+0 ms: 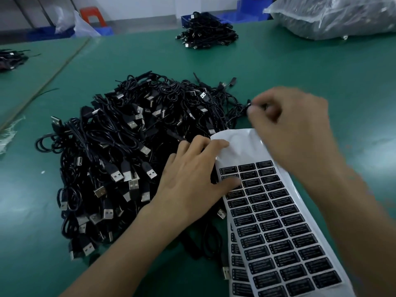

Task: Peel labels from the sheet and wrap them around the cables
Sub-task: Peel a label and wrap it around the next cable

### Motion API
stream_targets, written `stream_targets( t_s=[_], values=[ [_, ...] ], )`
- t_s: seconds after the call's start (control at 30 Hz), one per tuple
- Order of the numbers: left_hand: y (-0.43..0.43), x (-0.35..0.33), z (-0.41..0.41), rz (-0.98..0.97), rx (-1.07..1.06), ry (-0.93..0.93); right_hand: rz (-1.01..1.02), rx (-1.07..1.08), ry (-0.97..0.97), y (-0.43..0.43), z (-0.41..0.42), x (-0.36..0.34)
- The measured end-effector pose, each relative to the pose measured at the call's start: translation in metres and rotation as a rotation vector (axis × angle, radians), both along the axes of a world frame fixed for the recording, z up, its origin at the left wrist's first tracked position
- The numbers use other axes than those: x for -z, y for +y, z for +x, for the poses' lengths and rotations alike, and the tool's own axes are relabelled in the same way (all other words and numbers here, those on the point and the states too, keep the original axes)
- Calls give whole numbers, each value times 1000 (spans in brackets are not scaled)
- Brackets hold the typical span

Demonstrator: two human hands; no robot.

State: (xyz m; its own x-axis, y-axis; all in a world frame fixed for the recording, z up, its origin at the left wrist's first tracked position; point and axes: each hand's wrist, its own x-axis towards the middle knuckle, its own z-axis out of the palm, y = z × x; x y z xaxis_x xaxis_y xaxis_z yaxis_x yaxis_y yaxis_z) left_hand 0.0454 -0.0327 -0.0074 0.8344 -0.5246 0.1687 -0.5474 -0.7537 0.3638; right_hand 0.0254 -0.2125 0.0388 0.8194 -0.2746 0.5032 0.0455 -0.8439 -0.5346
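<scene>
A large heap of black USB cables point(128, 151) lies on the green table. A white label sheet point(278, 221), with rows of black labels and a bare peeled top, lies to the heap's right, over a second sheet point(236, 264). My left hand point(192, 179) lies flat with straight fingers on the sheet's left edge and the cables, thumb pressing on the labels. My right hand point(289, 123) hovers blurred above the sheet's top, its thumb and fingertips pinching the end of a thin black cable point(240, 113) at the heap's right edge. Blur hides whether a label is there too.
A smaller pile of black cables point(205, 35) sits far back by blue bins point(186, 20). Clear plastic bags point(334, 16) fill the back right corner. More cables point(10, 58) lie at the far left. A table seam point(49, 78) runs diagonally on the left.
</scene>
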Motion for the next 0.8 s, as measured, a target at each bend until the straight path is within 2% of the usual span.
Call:
stream_targets(
  t_s=[0.13, 0.2, 0.3, 0.4, 0.53, 0.8],
  values=[
    [5, -16, 0, 1, -65, -137, 62, -183, 190, 21, -13, 37],
    [10, -27, 1, 72, -161, -270, 50, -220, 212, 22, -16, 50],
    [23, -41, 6, 152, -335, -345, 57, -237, 192, 22, -20, 60],
    [35, -48, 8, 277, -456, -340, 82, -242, 222, 24, -25, 63],
    [34, -45, 5, 420, -430, -304, 65, -220, 241, 23, -25, 63],
    [37, -42, 10, 352, -430, -301, 73, -245, 242, 24, -25, 64]
  ],
)
